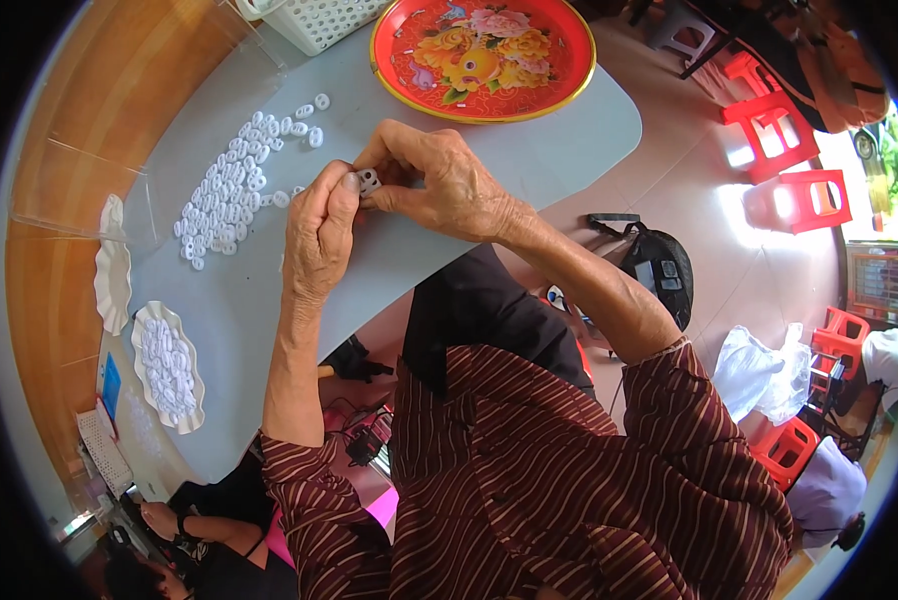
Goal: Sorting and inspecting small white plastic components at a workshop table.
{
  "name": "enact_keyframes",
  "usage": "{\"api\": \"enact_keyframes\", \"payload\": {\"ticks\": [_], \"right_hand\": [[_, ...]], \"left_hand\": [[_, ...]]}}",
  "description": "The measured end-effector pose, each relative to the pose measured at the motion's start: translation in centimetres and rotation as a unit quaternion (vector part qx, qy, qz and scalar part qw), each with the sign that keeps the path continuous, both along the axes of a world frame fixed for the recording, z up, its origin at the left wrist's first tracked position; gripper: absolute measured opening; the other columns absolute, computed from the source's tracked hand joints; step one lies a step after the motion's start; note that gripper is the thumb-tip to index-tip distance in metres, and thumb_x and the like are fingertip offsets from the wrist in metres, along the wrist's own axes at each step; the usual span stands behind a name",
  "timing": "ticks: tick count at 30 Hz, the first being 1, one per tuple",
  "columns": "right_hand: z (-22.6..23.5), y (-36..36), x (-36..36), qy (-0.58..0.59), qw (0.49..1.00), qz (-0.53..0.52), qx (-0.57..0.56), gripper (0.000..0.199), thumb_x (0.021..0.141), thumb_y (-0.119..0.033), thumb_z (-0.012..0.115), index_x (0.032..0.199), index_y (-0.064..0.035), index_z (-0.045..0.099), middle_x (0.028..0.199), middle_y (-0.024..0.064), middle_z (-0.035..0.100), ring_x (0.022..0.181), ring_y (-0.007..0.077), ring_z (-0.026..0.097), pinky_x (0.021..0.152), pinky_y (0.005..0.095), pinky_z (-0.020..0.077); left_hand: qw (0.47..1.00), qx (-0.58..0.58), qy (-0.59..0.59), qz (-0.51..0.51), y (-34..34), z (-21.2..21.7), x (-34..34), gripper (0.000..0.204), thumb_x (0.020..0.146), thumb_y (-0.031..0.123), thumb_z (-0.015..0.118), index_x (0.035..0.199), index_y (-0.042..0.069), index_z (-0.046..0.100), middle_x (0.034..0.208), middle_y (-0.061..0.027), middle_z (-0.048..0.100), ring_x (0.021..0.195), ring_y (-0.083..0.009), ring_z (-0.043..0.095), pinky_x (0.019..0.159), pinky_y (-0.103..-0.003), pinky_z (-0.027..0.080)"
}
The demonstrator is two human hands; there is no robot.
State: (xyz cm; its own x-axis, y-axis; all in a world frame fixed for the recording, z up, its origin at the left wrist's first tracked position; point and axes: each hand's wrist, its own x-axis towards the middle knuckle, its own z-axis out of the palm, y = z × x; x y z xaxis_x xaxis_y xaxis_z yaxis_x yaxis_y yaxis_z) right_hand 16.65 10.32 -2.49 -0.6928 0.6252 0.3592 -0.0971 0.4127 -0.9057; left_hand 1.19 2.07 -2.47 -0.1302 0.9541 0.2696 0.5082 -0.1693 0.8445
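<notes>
Between my two hands, over the table, is a small white two-holed plastic piece (369, 181), its dark holes facing up. My left hand (319, 232) is closed, with its thumb and bent fingers at the piece's left side. From the right, my right hand (451, 186) pinches the same piece with thumb and fingertips; part of it is hidden by the fingers. A spread of similar white oval plastic pieces (231, 185) lies just left of my hands, some singly near my left fingers. More of them fill a wavy-edged cream dish (197, 402) at the near left.
Beyond my hands stands a red round flowered tray (384, 65) with a gold rim, beside a white perforated basket (314, 30). Another wavy dish (112, 265) lies at the table's left edge. Another person's arm (219, 535) shows at lower left. Red stools (809, 200) and a black backpack (659, 270) are on the right.
</notes>
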Motion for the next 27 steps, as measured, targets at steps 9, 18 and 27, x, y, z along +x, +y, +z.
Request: {"api": "enact_keyframes", "payload": {"ticks": [9,18,27], "right_hand": [[-0.1,0.0,-0.1,-0.001,1.0,0.013,-0.009,0.022,0.074,-0.001,0.07,0.093,0.0009,0.058,0.072,0.0111,0.062,0.068,0.0203,0.062,0.064,0.0331,0.0492],[-0.7,-0.3,-0.2,0.023,0.998,-0.013,0.063,0.02,0.072,0.0,0.07,0.086,-0.0004,0.055,0.069,0.0136,0.061,0.064,0.0281,0.062,0.057,0.0335,0.0487],[0.5,0.2,0.1,0.007,0.999,0.029,-0.035,0.024,0.077,-0.006,0.072,0.096,0.0001,0.06,0.076,0.0094,0.064,0.067,0.0167,0.062,0.064,0.0298,0.0506]], "left_hand": [[1.0,-0.005,0.0,0.011,-0.2,0.0,0.2,0.022,0.095,0.018,0.043,0.084,-0.001,0.046,0.064,-0.0093,0.044,0.059,-0.0169,0.037,0.054,-0.032,0.035],[0.999,-0.033,-0.027,0.008,-0.7,0.4,0.4,0.025,0.095,0.02,0.042,0.092,-0.002,0.053,0.066,-0.0095,0.049,0.06,-0.0166,0.042,0.056,-0.031,0.037],[0.997,-0.052,-0.038,0.031,-0.7,0.4,0.0,0.03,0.095,0.025,0.043,0.094,-0.003,0.053,0.074,-0.0048,0.052,0.068,-0.013,0.043,0.063,-0.028,0.04]]}}
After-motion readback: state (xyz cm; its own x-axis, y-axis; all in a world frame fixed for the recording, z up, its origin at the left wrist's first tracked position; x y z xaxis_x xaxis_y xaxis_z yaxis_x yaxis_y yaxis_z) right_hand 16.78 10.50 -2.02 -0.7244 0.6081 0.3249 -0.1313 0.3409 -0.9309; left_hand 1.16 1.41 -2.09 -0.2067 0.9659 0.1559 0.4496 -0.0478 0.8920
